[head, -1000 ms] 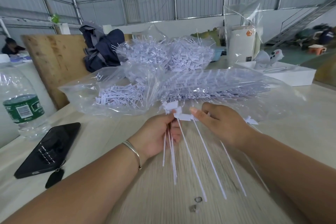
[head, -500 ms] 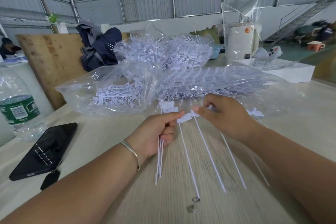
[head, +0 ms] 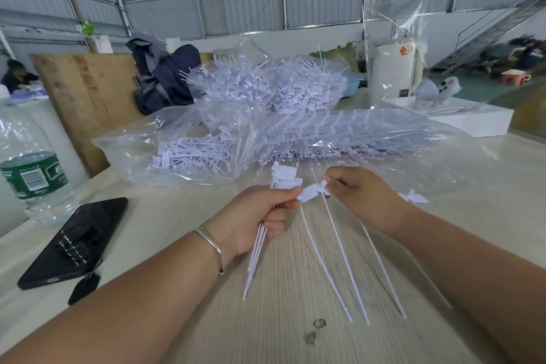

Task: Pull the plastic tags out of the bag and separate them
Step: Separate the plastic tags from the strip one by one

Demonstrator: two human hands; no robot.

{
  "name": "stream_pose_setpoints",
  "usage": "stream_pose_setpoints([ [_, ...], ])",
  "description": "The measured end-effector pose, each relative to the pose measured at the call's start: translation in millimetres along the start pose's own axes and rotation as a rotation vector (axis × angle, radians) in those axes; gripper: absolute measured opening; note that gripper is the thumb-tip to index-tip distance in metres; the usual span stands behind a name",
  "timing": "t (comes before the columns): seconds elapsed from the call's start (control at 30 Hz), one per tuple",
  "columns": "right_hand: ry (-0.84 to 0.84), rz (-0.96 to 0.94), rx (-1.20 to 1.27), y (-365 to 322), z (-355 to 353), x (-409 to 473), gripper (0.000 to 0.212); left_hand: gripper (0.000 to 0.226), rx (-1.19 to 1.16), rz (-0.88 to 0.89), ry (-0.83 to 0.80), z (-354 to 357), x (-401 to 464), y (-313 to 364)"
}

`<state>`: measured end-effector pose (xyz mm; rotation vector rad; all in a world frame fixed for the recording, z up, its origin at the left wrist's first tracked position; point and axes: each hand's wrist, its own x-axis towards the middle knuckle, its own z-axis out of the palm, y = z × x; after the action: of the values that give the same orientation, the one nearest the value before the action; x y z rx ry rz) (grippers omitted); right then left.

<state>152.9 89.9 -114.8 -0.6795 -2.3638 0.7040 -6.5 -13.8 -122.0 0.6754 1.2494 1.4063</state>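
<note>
A clear plastic bag [head: 183,162] full of white plastic tags lies across the table in front of me. My left hand [head: 260,216] grips a small bundle of separated tags [head: 257,254], tails pointing down, and its thumb and forefinger pinch the flat head of another tag [head: 307,193]. My right hand [head: 363,198] pinches the joined strip of tags [head: 336,245] at its heads, right beside my left fingertips; the long thin tails hang over the table. A loose heap of white tags [head: 266,89] sits behind the bag.
On the left stand a water bottle [head: 32,180] and a black phone [head: 76,242]. A plywood board [head: 85,97] and a dark bag [head: 165,80] are behind. A white box [head: 472,121] sits at right. Two small bits [head: 319,323] lie on the near table.
My left hand has slid its bundle up and reached its fingertips to the strip my right hand holds. Both hands rose slightly toward the bag.
</note>
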Motion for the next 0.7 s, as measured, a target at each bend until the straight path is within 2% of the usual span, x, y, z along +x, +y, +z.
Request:
stream_pose_setpoints([
  [0.1,-0.025,0.000,0.165,-4.4,4.7,-1.8,0.040,0.013,-0.001,0.000,-0.051,-0.3,-1.4,0.2],
  [0.3,-0.135,0.056,0.394,-11.1,16.8,-4.9,0.037,0.012,0.042,0.106,-0.144,-0.7,-4.3,-2.8],
  [0.53,-0.122,0.015,0.393,-12.2,21.2,-8.6,0.035,0.008,0.060,0.120,-0.223,-3.0,-6.4,-2.5],
  [0.6,-0.103,0.006,0.388,-12.8,19.6,-8.2,0.043,0.013,0.081,0.129,-0.237,-0.9,-7.4,-2.2],
  [0.67,-0.046,-0.052,0.248,-13.2,13.4,-7.4,0.053,0.012,0.086,0.137,-0.220,2.7,-8.0,-2.5],
  [0.7,-0.005,-0.095,0.115,-11.9,9.9,-6.5,0.045,0.009,0.074,0.137,-0.210,4.0,-8.2,-2.4],
])
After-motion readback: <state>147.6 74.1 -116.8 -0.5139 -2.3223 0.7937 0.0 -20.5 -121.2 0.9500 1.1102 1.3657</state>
